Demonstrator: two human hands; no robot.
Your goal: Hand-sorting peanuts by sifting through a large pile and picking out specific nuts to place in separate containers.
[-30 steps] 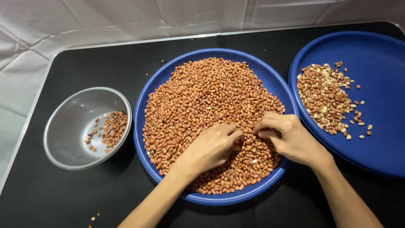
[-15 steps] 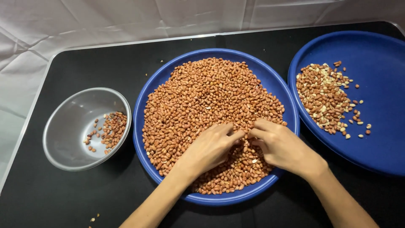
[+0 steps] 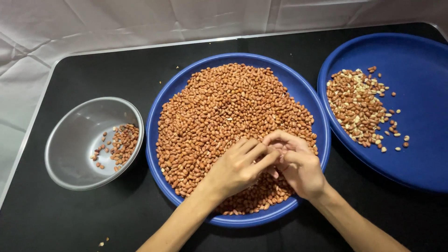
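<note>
Pretty even, bright overhead light, no harsh shadows, just soft dark ones under the metal bowl [image 3: 93, 142] and along the blue plate [image 3: 238, 63] rims. Slight sheen inside the bowl. Everything's sharp, no motion blur, colours a bit warm. Black tabletop [image 3: 70, 219] swallows detail.

Centre tray [image 3: 186, 88]: blue plastic, smooth, slight sheen. Right tray [image 3: 415, 93]: same plastic. Left bowl [image 3: 74, 135]: brushed metal, dull shine. Peanuts [image 3: 224, 116]: reddish papery skins, matt. Tabletop [image 3: 93, 79]: black, matt. Far backdrop [image 3: 116, 23]: white cloth, creased.
</note>
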